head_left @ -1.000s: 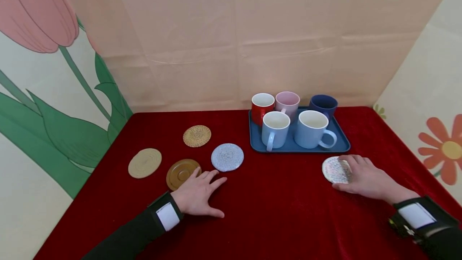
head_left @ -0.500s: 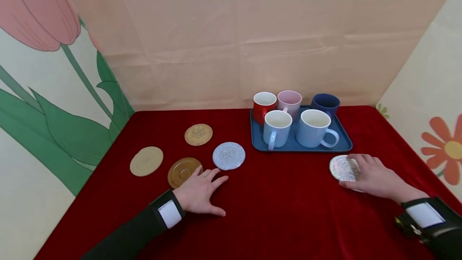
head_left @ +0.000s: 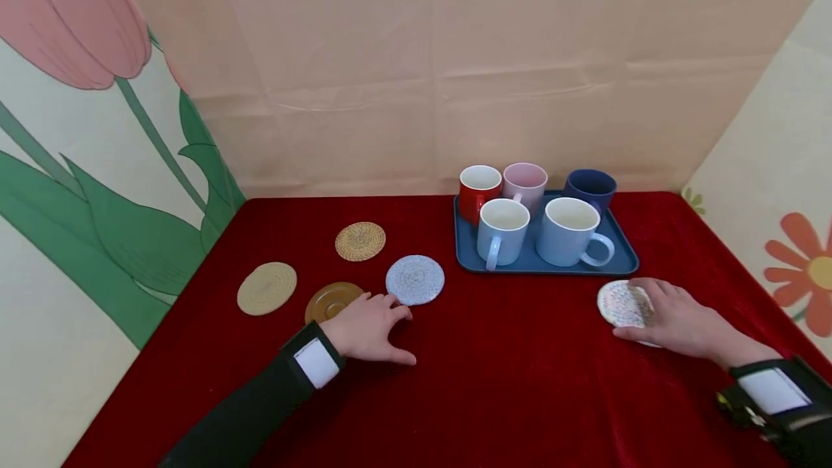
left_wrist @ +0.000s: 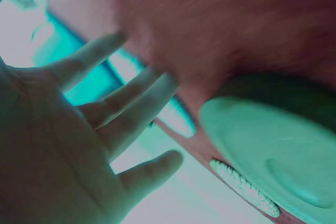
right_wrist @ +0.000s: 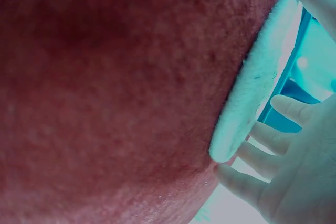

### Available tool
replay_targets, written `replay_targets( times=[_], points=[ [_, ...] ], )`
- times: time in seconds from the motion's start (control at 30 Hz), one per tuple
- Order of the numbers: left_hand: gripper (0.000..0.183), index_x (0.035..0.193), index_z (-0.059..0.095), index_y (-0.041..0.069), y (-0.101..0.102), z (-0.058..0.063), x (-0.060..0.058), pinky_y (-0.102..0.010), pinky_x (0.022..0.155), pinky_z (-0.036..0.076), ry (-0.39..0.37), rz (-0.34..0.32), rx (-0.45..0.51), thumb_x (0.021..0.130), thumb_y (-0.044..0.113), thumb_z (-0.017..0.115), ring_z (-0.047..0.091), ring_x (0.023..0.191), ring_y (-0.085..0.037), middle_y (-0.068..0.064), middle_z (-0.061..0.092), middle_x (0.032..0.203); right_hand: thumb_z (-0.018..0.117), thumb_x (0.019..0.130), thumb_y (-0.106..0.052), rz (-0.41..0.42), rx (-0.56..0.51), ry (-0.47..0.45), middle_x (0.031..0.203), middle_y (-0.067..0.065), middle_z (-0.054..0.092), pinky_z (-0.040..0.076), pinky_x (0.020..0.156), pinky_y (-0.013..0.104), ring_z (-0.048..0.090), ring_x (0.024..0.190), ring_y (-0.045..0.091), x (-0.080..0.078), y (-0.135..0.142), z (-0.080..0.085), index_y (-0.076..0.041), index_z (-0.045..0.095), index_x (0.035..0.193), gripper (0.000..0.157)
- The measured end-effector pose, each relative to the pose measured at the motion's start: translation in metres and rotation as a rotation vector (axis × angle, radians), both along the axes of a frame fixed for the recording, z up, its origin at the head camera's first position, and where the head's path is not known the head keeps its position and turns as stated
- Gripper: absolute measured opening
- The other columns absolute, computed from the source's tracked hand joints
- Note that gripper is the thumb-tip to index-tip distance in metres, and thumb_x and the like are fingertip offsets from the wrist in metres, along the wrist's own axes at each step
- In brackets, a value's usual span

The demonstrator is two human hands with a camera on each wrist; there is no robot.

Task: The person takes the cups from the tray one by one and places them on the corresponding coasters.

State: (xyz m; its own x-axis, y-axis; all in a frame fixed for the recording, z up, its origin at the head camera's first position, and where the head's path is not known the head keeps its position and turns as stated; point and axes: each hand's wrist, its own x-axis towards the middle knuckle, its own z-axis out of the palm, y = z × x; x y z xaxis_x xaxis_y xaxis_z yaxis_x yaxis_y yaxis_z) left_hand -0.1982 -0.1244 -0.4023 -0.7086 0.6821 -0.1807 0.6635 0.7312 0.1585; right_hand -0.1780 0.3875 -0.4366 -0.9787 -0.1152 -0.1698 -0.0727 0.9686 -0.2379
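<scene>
My left hand (head_left: 369, 329), fingers spread and slightly bent, is over the red cloth beside a brown round coaster (head_left: 330, 300), partly covering it from the head view. Just beyond its fingertips lies a pale blue coaster (head_left: 414, 279). The left wrist view shows nothing between the fingers and thumb, with the brown coaster (left_wrist: 262, 153) apart from them. On the right, my right hand (head_left: 682, 320) rests at a white speckled coaster (head_left: 620, 302), thumb and fingers around its edge. In the right wrist view the fingers look fairly straight beside this thick coaster (right_wrist: 254, 82).
A blue tray (head_left: 464, 257) at the back holds several mugs: red (head_left: 469, 204), pink (head_left: 529, 190), dark blue (head_left: 603, 190) and two light blue ones (head_left: 502, 237). A beige coaster (head_left: 266, 289) and a woven straw coaster (head_left: 360, 241) lie at the left.
The white coaster has slid a little to the right with my right hand, mostly in the first half second. My left hand has moved slightly forward, covering more of the brown coaster.
</scene>
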Motion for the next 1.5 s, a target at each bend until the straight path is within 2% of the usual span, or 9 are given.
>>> replay_targets(
  times=[0.13, 0.23, 0.3, 0.4, 0.5, 0.6, 0.87, 1.07, 1.5],
  points=[
    [0.044, 0.108, 0.073, 0.015, 0.005, 0.011, -0.021, -0.031, 0.08, 0.051, -0.094, 0.06, 0.124, 0.089, 0.055, 0.071, 0.061, 0.083, -0.009, 0.002, 0.07, 0.1, 0.07, 0.081, -0.072, 0.019, 0.026, 0.037, 0.136, 0.042, 0.039, 0.049, 0.08, 0.071, 0.037, 0.118, 0.058, 0.001, -0.006, 0.003, 0.01, 0.039, 0.143, 0.107],
    [0.041, 0.104, 0.072, 0.013, 0.008, 0.014, -0.037, -0.028, 0.071, 0.051, -0.077, 0.108, 0.223, 0.09, 0.052, 0.072, 0.061, 0.076, -0.008, 0.003, 0.072, 0.094, 0.067, 0.083, -0.072, 0.039, 0.062, 0.087, 0.136, 0.042, 0.041, 0.051, 0.08, 0.068, 0.04, 0.118, 0.058, 0.001, -0.014, 0.009, 0.01, 0.045, 0.14, 0.103],
    [0.043, 0.108, 0.071, 0.012, 0.012, 0.012, -0.048, -0.031, 0.073, 0.053, -0.021, 0.137, 0.266, 0.09, 0.051, 0.072, 0.063, 0.083, -0.012, -0.001, 0.071, 0.099, 0.067, 0.083, -0.071, 0.05, 0.077, 0.115, 0.136, 0.041, 0.044, 0.053, 0.08, 0.066, 0.042, 0.118, 0.057, 0.0, -0.019, 0.012, 0.009, 0.049, 0.138, 0.099],
    [0.058, 0.127, 0.065, 0.01, 0.018, 0.006, -0.064, -0.038, 0.087, 0.054, 0.033, 0.179, 0.275, 0.088, 0.053, 0.074, 0.061, 0.107, -0.021, -0.009, 0.064, 0.124, 0.067, 0.084, -0.07, 0.069, 0.084, 0.14, 0.135, 0.04, 0.046, 0.055, 0.078, 0.064, 0.044, 0.118, 0.057, -0.001, -0.025, 0.015, 0.008, 0.054, 0.135, 0.094],
    [0.081, 0.147, 0.051, 0.012, 0.022, -0.003, -0.076, -0.047, 0.104, 0.047, 0.044, 0.2, 0.216, 0.084, 0.057, 0.076, 0.047, 0.134, -0.031, -0.015, 0.046, 0.151, 0.066, 0.085, -0.071, 0.084, 0.081, 0.146, 0.134, 0.039, 0.047, 0.055, 0.076, 0.062, 0.046, 0.117, 0.056, -0.001, -0.03, 0.016, 0.007, 0.056, 0.134, 0.092],
    [0.099, 0.157, 0.037, 0.015, 0.025, -0.01, -0.083, -0.051, 0.112, 0.039, 0.023, 0.214, 0.129, 0.079, 0.062, 0.077, 0.034, 0.146, -0.035, -0.016, 0.031, 0.162, 0.066, 0.085, -0.07, 0.088, 0.074, 0.145, 0.133, 0.039, 0.048, 0.056, 0.075, 0.061, 0.047, 0.115, 0.055, -0.001, -0.032, 0.016, 0.007, 0.057, 0.133, 0.091],
    [0.107, 0.161, 0.027, 0.019, 0.026, -0.016, -0.089, -0.049, 0.11, 0.041, -0.115, 0.217, 0.095, 0.077, 0.058, 0.081, 0.031, 0.148, -0.029, -0.012, 0.03, 0.163, 0.064, 0.087, -0.069, 0.072, 0.065, 0.121, 0.131, 0.039, 0.048, 0.057, 0.072, 0.057, 0.049, 0.112, 0.054, 0.0, -0.032, 0.017, 0.008, 0.057, 0.132, 0.09],
    [0.1, 0.157, 0.034, 0.017, 0.029, -0.017, -0.091, -0.044, 0.106, 0.045, -0.085, 0.163, 0.086, 0.078, 0.054, 0.083, 0.042, 0.139, -0.027, -0.011, 0.043, 0.154, 0.063, 0.088, -0.069, 0.066, 0.05, 0.108, 0.131, 0.038, 0.048, 0.057, 0.072, 0.057, 0.05, 0.11, 0.052, 0.0, -0.032, 0.018, 0.006, 0.056, 0.133, 0.088],
    [0.084, 0.144, 0.044, 0.016, 0.038, -0.019, -0.094, -0.036, 0.093, 0.051, -0.025, 0.148, 0.006, 0.079, 0.052, 0.083, 0.051, 0.118, -0.024, -0.01, 0.054, 0.133, 0.066, 0.087, -0.068, 0.064, 0.028, 0.098, 0.129, 0.038, 0.05, 0.057, 0.07, 0.057, 0.052, 0.107, 0.05, 0.0, -0.037, 0.019, 0.005, 0.052, 0.136, 0.088]
  ],
)
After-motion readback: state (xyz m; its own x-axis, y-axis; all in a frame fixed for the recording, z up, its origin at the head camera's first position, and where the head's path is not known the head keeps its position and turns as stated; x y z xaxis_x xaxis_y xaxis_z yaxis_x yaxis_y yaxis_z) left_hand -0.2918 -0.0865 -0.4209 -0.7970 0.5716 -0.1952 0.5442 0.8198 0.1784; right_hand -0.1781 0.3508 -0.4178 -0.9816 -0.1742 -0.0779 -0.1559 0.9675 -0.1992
